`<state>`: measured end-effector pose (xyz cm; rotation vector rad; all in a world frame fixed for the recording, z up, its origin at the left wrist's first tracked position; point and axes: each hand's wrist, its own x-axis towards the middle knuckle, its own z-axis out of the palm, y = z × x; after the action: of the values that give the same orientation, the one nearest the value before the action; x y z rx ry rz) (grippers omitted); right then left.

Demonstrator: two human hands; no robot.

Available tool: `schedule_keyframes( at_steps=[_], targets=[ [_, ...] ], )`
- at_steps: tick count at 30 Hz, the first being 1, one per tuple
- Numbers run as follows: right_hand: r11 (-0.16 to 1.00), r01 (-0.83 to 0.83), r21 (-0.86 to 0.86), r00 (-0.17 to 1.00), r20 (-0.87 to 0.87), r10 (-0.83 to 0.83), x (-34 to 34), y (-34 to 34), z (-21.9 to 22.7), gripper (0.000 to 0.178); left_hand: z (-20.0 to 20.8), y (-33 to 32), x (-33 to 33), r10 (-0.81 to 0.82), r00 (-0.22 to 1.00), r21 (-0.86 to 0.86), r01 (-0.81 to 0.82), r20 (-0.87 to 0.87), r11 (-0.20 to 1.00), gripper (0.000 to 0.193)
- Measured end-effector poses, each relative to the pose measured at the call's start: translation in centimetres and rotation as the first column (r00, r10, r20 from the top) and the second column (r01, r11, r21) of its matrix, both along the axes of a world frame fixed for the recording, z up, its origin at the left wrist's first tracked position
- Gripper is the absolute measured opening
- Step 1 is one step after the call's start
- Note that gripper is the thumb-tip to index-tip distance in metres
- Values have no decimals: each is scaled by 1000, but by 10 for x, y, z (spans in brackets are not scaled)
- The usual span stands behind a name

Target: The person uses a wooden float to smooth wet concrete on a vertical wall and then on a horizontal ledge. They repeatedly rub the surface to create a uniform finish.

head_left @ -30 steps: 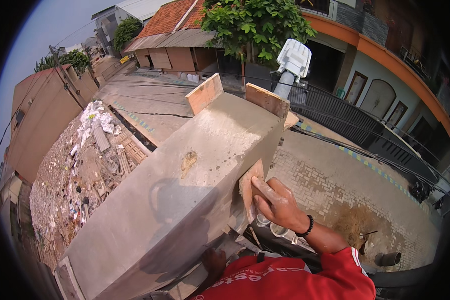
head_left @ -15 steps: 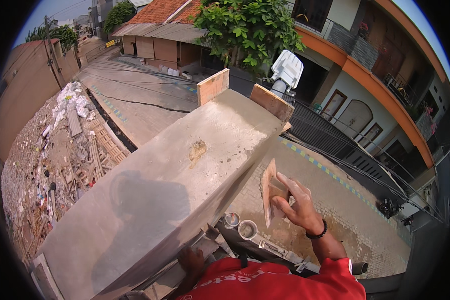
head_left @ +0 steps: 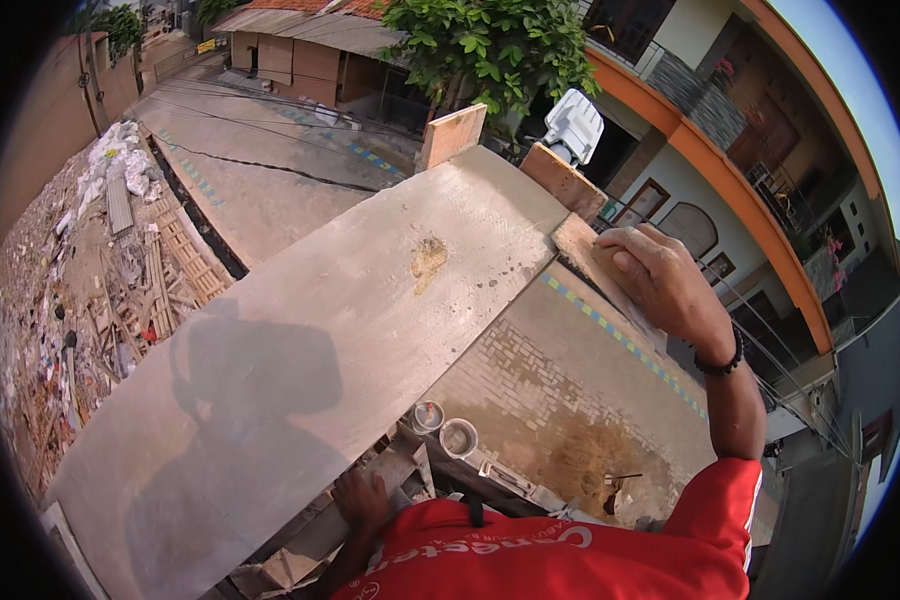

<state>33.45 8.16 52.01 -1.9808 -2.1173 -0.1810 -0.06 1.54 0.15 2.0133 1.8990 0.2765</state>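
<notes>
My right hand (head_left: 660,285) is closed round the grip of a wooden plastering float (head_left: 610,268). The float is tilted at the far right corner of a smooth grey concrete slab (head_left: 370,290), its tip at the slab's edge; whether it touches is unclear. Low in the view, my left hand (head_left: 360,498) is in shade beside the slab's near right edge. Its fingers curl over a board there, partly hidden. A sandy, rough patch (head_left: 428,262) and small dark pits mark the slab's surface.
Two form boards, one orange-brown (head_left: 454,136) and one darker (head_left: 562,183), stand at the slab's far end. Two buckets (head_left: 458,438) are below right. A street lamp head (head_left: 573,125) and wires lie beyond. Paving lies far below, with rubble (head_left: 90,320) at left.
My right hand has carried the float up and away, from beside the slab to its far right corner, and turned it. The view has shifted slightly; my left hand stays near the slab's edge.
</notes>
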Motion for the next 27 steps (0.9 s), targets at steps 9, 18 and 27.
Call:
schedule_keyframes(
  at_steps=[9, 18, 27],
  targets=[
    [953, -287, 99, 948, -113, 298, -60, 5, 42, 24, -10, 2, 0, 27, 999, 88, -25, -27, 996, 51],
    [999, -30, -30, 999, -39, 29, -6, 9, 6, 24, 23, 9, 6, 79, 995, -215, -64, 62, 975, 55],
    [966, -229, 118, 947, -202, 249, -33, 10, 47, 33, 0, 7, 1, 27, 999, -43, -28, -43, 999, 48]
  ],
)
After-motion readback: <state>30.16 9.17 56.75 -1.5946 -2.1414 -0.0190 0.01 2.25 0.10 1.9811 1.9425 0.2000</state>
